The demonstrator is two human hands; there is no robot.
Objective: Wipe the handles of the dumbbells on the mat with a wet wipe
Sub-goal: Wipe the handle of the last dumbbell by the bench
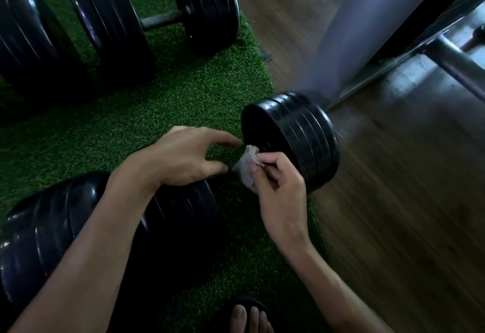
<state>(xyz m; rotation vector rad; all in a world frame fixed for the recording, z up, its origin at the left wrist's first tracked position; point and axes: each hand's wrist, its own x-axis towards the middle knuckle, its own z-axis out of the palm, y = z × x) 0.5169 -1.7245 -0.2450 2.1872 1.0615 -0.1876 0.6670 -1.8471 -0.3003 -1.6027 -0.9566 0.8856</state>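
Observation:
My right hand pinches a crumpled grey wet wipe just beside the inner face of a black dumbbell's right plate stack. That dumbbell's other plates lie under my left forearm, and its handle is hidden behind my hands. My left hand hovers over the green mat with fingers spread, fingertips close to the wipe and holding nothing. A second dumbbell lies at the back, its dark handle exposed.
More black plates lie at far left and lower left. The mat's right edge meets a wooden floor. A grey machine post and metal frame stand at right. A foot in a sandal is at the bottom.

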